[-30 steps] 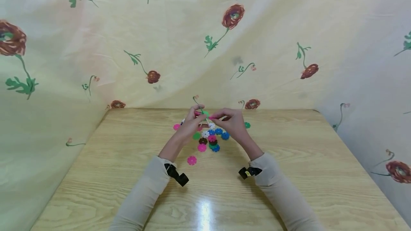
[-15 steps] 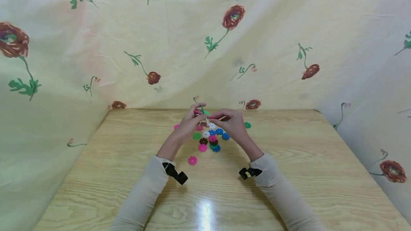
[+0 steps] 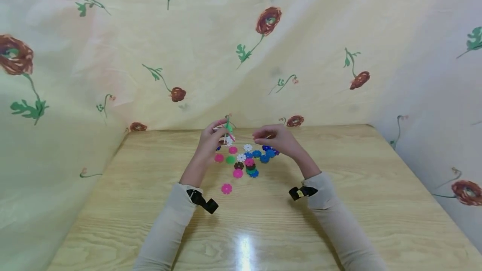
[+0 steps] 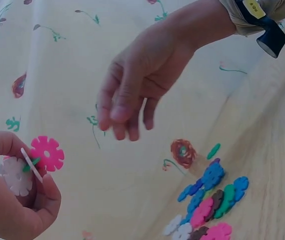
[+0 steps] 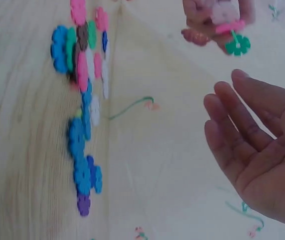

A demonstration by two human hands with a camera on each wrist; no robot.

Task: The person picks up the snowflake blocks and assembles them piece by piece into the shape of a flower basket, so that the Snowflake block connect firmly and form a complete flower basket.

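Note:
My left hand (image 3: 208,142) pinches a small cluster of joined, notched flower-shaped plastic discs above the table. In the left wrist view, a pink disc (image 4: 47,153) and a white disc (image 4: 16,177) show in it, the white one partly behind the fingers. A green disc (image 5: 238,45) of the cluster hangs lowest in the right wrist view. Apart from the cluster, my right hand (image 3: 279,139) is raised with relaxed, slightly bent fingers and holds nothing. Below and between both hands lie loose discs, among them a white disc (image 3: 247,147) and a pink disc (image 3: 237,173).
Several blue discs (image 4: 213,175) lie overlapped with green, brown and pink ones on the wooden table (image 3: 150,204). A single pink disc (image 3: 226,188) lies nearest to me. A flower-patterned cloth (image 3: 211,53) hangs behind the table's far edge.
The hands have moved apart: the left went left with the disc cluster, the right drew away to the right. The right fingers, earlier pinching a pink disc at the cluster, have let go.

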